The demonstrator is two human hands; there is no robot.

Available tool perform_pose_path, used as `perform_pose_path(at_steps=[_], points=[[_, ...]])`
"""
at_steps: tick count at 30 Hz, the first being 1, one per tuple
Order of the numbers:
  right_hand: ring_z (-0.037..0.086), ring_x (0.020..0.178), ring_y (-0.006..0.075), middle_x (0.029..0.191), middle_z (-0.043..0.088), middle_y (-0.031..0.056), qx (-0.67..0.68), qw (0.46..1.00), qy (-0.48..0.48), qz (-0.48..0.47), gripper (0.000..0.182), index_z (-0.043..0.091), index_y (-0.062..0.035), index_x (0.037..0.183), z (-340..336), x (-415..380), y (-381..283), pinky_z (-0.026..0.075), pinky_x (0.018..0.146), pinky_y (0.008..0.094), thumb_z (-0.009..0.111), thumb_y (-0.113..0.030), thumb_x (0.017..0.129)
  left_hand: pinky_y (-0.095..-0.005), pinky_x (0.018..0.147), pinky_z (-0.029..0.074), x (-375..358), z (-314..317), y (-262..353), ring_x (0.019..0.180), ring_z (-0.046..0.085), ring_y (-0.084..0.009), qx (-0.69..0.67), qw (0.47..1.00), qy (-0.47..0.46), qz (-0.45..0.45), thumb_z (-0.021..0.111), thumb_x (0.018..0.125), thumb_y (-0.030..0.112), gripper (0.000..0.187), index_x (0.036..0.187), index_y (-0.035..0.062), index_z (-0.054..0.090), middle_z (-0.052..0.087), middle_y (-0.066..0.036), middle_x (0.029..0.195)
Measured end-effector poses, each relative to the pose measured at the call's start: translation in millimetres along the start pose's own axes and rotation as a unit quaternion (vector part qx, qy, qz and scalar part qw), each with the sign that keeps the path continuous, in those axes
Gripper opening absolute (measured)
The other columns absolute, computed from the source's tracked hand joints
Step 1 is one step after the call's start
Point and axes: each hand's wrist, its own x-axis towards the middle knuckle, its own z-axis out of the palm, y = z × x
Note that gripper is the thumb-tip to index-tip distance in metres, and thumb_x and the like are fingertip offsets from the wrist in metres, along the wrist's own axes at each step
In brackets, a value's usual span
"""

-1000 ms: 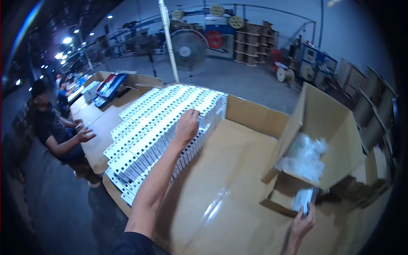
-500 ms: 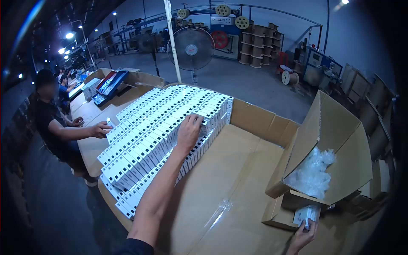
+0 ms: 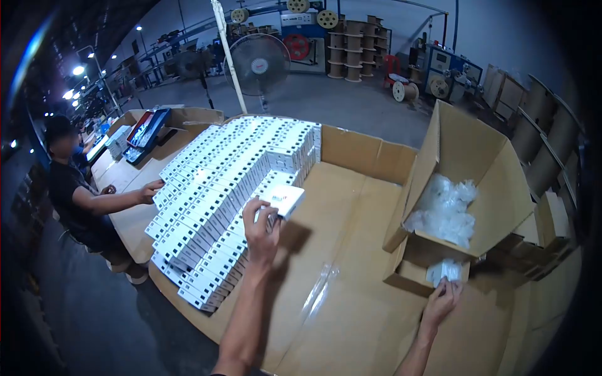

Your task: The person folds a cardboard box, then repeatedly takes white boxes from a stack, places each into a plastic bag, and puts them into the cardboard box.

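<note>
My left hand [image 3: 261, 235] is closed on a flat white box [image 3: 283, 199], held tilted just right of the stacked white boxes [image 3: 213, 182]. Those boxes stand in tight rows on the cardboard-lined table [image 3: 338, 225], with a stepped gap at their right side. At the lower right, my right hand [image 3: 444, 299] pinches a small white packet in clear plastic [image 3: 444, 272]. That packet is inside a small open cardboard box [image 3: 417, 287]. Behind it, a larger open carton [image 3: 495, 169] holds crumpled clear plastic bags [image 3: 444, 210].
On the left a co-worker [image 3: 72, 188] reaches one hand to the far edge of the stacks. Blue and red trays [image 3: 147, 135] lie behind them. A pole [image 3: 229, 56] and a fan [image 3: 258, 65] stand beyond the table, with cable spools [image 3: 354, 50] farther back.
My left hand has moved from the stacks toward me, bringing a white box out. My right hand and the packet have shifted deeper into the small box. The view has turned slightly.
</note>
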Motion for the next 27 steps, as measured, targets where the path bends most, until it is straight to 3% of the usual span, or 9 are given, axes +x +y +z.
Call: perform_pose_path(at_steps=[2,4,6,8,10,13,18,22,27], points=[[0.045,0.131,0.0409,0.141,0.051,0.0196,-0.084,0.993,-0.080,-0.031,0.040,0.062,-0.0038,0.135,-23,-11,-8,0.036,0.113,0.0493,0.058,-0.017,0.097,-0.0473,0.101,0.048,-31,-23,36,0.122,0.056,-0.0368,-0.047,0.998,-0.013,-0.044,0.078,0.066,-0.010,0.036,0.097,0.0049,0.065,0.058,-0.013,0.116],[0.043,0.134,0.0422,0.143,0.049,0.0227,-0.155,0.984,-0.057,-0.074,0.056,0.044,-0.0059,0.151,-49,-30,-46,0.034,0.115,0.0508,0.058,-0.018,0.097,-0.0471,0.099,0.050,-70,-38,66,0.120,0.058,-0.0372,-0.079,0.993,-0.044,-0.070,0.079,0.065,-0.010,0.034,0.094,0.0042,0.066,0.059,-0.013,0.117],[0.044,0.133,0.0427,0.142,0.049,0.0267,-0.092,0.988,-0.053,-0.114,0.069,0.031,-0.0054,0.157,-72,-52,-64,0.035,0.114,0.0536,0.060,-0.018,0.096,-0.0461,0.096,0.052,-121,-44,90,0.115,0.059,-0.0375,-0.119,0.985,-0.072,-0.103,0.083,0.062,-0.007,0.036,0.092,0.0047,0.067,0.060,-0.015,0.115],[0.052,0.127,0.0369,0.139,0.052,0.0270,0.137,0.962,-0.236,-0.020,0.065,0.033,-0.0016,0.154,-85,-79,-62,0.040,0.110,0.0534,0.061,-0.017,0.097,-0.0434,0.093,0.052,-151,-51,126,0.113,0.061,-0.0336,-0.156,0.979,-0.115,-0.069,0.083,0.059,-0.010,0.037,0.091,0.0040,0.068,0.059,-0.016,0.117],[0.062,0.113,0.0271,0.133,0.057,0.0228,0.472,0.745,-0.411,0.230,0.061,0.032,-0.0010,0.152,-79,-107,-60,0.053,0.096,0.0438,0.061,-0.015,0.099,-0.0431,0.092,0.052,-183,-49,152,0.110,0.061,-0.0329,-0.181,0.968,-0.158,-0.067,0.084,0.058,-0.009,0.037,0.089,0.0044,0.068,0.058,-0.015,0.116],[0.066,0.097,0.0181,0.122,0.060,0.0179,0.552,0.678,-0.428,0.228,0.054,0.034,-0.0008,0.147,-66,-126,-63,0.061,0.074,0.0321,0.060,-0.010,0.100,-0.0430,0.088,0.053,-201,-45,182,0.108,0.061,-0.0327,-0.196,0.951,-0.233,-0.045,0.085,0.060,-0.006,0.033,0.086,0.0032,0.067,0.058,-0.016,0.117],[0.070,0.082,0.0199,0.111,0.063,0.0153,0.574,0.679,-0.381,0.252,0.044,0.038,-0.0005,0.135,-73,-102,-35,0.062,0.057,0.0308,0.060,0.001,0.097,-0.0322,0.071,0.057,-162,-42,203,0.090,0.066,-0.0252,-0.296,0.832,-0.455,-0.114,0.084,0.074,0.002,0.027,0.096,0.0025,0.068,0.060,-0.015,0.117],[0.070,0.081,0.0205,0.111,0.063,0.0157,0.575,0.700,-0.368,0.211,0.045,0.037,-0.0007,0.135,-57,-80,0,0.063,0.055,0.0324,0.061,0.001,0.096,-0.0317,0.063,0.053,-79,1,223,0.083,0.066,-0.0229,-0.267,0.884,-0.368,0.108,0.080,0.079,0.001,0.024,0.100,0.0051,0.068,0.066,-0.009,0.101],[0.069,0.079,0.0201,0.108,0.062,0.0154,0.594,0.682,-0.374,0.205,0.048,0.038,0.0003,0.134,-44,-73,25,0.062,0.055,0.0327,0.065,0.001,0.094,-0.0430,0.072,0.053,37,113,283,0.083,0.066,-0.0361,-0.228,0.890,-0.369,0.142,0.068,0.090,0.010,0.013,0.098,-0.0013,0.068,0.067,-0.020,0.094]])
